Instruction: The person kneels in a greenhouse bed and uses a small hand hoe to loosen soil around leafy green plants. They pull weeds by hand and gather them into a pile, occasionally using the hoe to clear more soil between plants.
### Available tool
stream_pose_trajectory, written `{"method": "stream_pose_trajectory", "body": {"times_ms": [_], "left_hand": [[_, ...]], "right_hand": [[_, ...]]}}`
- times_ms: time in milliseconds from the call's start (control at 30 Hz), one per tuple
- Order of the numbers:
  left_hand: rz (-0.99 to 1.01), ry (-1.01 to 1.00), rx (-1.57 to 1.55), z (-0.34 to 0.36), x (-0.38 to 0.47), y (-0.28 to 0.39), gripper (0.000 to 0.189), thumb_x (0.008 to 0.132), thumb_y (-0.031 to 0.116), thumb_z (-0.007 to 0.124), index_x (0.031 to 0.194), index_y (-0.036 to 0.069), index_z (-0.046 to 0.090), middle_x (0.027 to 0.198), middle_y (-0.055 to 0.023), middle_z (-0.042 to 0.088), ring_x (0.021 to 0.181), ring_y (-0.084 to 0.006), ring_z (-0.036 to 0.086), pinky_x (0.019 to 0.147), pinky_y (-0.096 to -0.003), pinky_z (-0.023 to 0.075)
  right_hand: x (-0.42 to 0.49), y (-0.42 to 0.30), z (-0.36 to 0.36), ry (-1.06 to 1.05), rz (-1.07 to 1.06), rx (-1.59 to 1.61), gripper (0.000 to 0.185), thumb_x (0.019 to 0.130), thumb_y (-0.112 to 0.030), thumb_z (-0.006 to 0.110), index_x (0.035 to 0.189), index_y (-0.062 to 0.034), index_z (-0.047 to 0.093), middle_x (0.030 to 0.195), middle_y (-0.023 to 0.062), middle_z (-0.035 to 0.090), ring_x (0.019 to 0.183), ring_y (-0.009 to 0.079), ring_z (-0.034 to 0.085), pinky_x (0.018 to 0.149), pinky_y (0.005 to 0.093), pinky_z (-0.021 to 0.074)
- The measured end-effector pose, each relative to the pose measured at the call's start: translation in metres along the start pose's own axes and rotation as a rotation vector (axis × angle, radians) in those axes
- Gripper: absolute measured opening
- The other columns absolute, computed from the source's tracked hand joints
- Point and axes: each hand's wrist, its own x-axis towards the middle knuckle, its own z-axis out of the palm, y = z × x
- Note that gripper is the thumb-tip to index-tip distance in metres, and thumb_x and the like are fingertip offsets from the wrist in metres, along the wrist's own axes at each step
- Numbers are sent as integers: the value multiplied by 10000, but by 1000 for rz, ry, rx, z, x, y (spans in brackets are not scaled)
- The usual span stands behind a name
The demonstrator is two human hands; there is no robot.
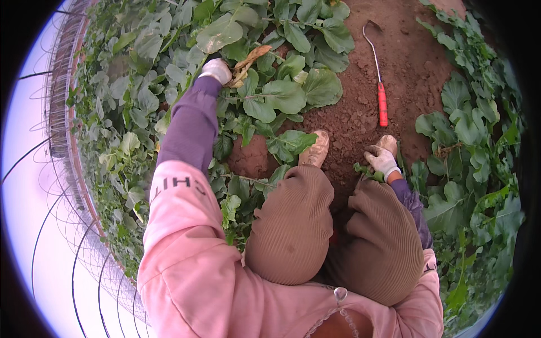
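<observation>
My left hand (216, 71), in a white glove, is closed among broad-leaved green plants (283, 95). Withered yellow-brown leaves (247, 63) stick out from beside its fingers; the fingertips are hidden below the glove. Close to my right shoe (387, 144), my right hand (379, 160) wears a soil-stained white glove with curled fingers. A small bunch of green leaves (367, 172) hangs out under that hand, in front of my right knee. On the bare soil ahead lies a hand hoe (382, 103) with a red handle and a thin curved metal neck.
Brown soil (351, 101) forms a strip between two leafy rows. The right-hand row (460, 122) grows close to my right arm. My left shoe (315, 148) stands beside the left row's leaves. Thin curved hoops (40, 236) and a mesh-like wall (61, 105) are at the far left.
</observation>
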Motion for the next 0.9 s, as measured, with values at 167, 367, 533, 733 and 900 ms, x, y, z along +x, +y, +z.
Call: {"method": "stream_pose_trajectory", "body": {"times_ms": [167,367,533,733,900], "left_hand": [[341,161,-789,-30,-115,29,250,729,201,620,902,20,621,819,-179,643,754,-297,638,703,-354,504],[684,71,-932,-6,-201,103,200,688,89,584,873,15,597,730,-144,620,654,-278,615,625,-347,488],[581,244,-1141,1,-189,198,402,699,84,583,1093,15,537,938,-194,624,871,-326,629,758,-371,490],[827,-14,-1162,-17,-177,217,602,717,86,607,1281,51,402,1001,-221,607,953,-369,594,808,-407,481],[754,491,-839,-19,-121,143,297,746,176,580,1024,86,633,906,-164,643,801,-312,636,725,-377,523]], "right_hand": [[-1,0,-2,3,-19,4,448,810,-367,549,1104,-35,609,1068,177,620,1034,298,574,894,332,437],[-19,-44,-16,-72,-14,-47,529,811,-427,557,1206,-75,550,1052,188,623,1007,286,593,879,329,443],[-23,-109,-34,-37,-630,558,858,705,-204,718,1407,-66,243,1312,117,450,1140,214,492,974,336,384],[-31,-136,-50,-279,-327,970,648,697,-52,699,1263,5,388,1058,71,570,892,140,585,711,229,501],[-24,-80,-31,44,-63,618,320,736,-119,671,994,34,561,760,30,574,683,84,539,548,207,431]]}}
